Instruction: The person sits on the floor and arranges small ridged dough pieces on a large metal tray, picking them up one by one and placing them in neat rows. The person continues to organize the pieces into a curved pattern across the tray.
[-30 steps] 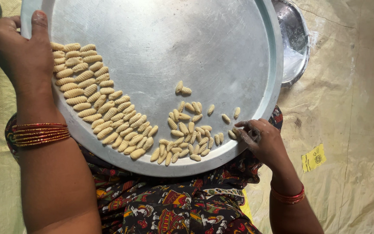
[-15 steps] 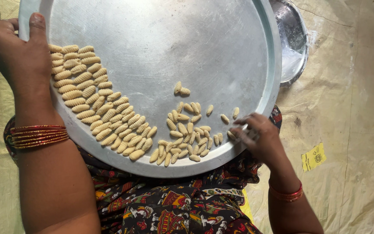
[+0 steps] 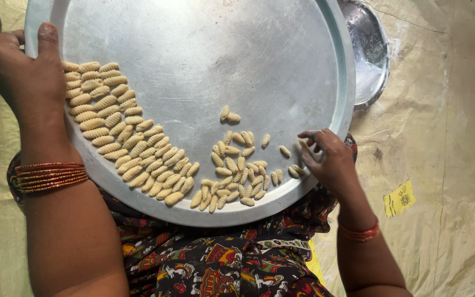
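Our left hand [image 3: 26, 77] grips the far-left rim of the round metal tray [image 3: 193, 55] on our lap; our right hand [image 3: 328, 159], fingers curled loosely, touches ridged dough pieces [image 3: 138, 148] scattered near the tray's near-right edge.

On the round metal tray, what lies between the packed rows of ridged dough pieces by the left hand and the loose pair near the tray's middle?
Head view: only bare tray surface separates rows from pair.
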